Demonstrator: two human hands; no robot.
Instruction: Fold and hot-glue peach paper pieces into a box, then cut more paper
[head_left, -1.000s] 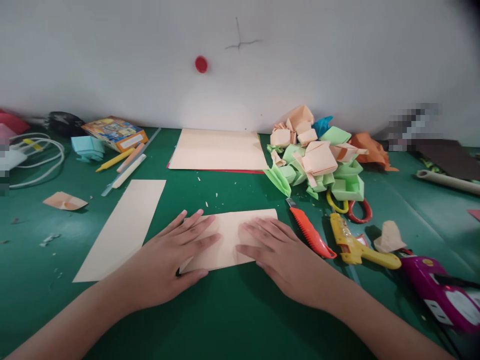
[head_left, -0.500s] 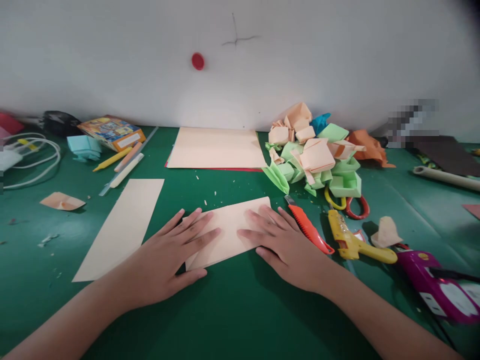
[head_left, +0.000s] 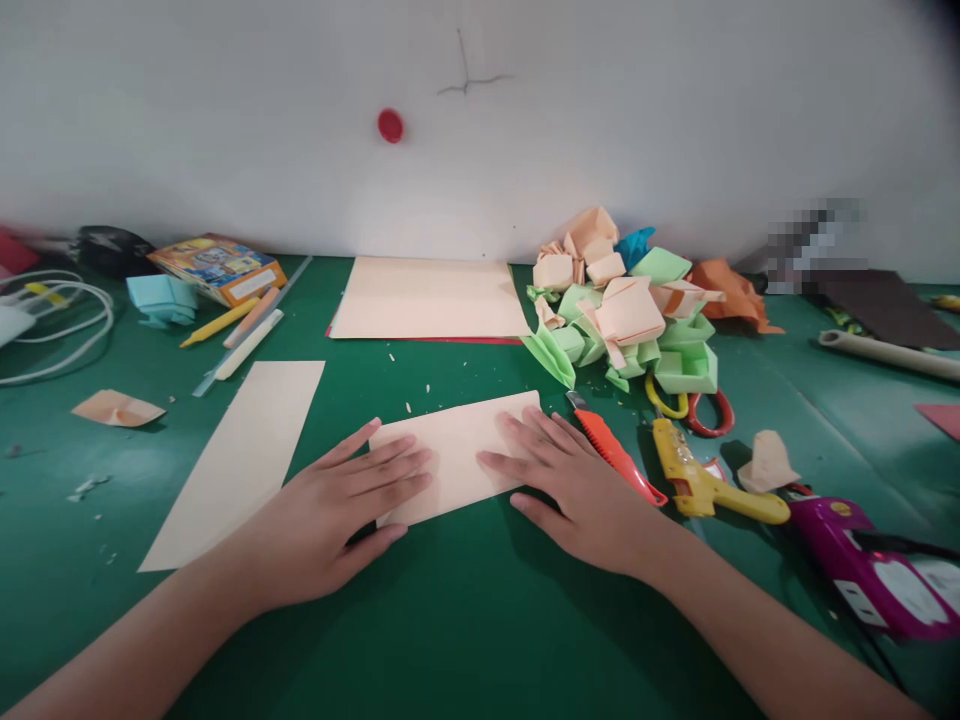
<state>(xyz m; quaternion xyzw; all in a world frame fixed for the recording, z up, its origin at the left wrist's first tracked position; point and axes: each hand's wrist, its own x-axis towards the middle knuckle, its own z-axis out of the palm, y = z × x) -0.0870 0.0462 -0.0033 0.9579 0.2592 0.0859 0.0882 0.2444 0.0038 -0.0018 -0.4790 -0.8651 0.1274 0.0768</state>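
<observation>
A folded sheet of pale peach paper (head_left: 457, 450) lies slightly slanted on the green tabletop (head_left: 465, 620). My left hand (head_left: 345, 500) rests flat on its left end, fingers spread. On the right end lies my right hand (head_left: 570, 490), also flat with fingers apart. Just beyond my right hand is an orange utility knife (head_left: 619, 455) with its blade tip showing. A loose pale paper strip (head_left: 240, 460) lies to the left, partly behind my left forearm.
A stack of paper sheets (head_left: 431, 298) lies against the wall. Right of it are a pile of folded paper pieces (head_left: 630, 310), scissors (head_left: 711, 414), a yellow glue gun (head_left: 694, 475) and a purple power strip (head_left: 870, 570). Far left are a box (head_left: 217, 268), a yellow pen (head_left: 217, 322) and white cables (head_left: 97, 320).
My left hand has shifted slightly on the folded paper, whose left end now sits a little higher. My right hand stays nearly in place. The whole view has moved slightly.
</observation>
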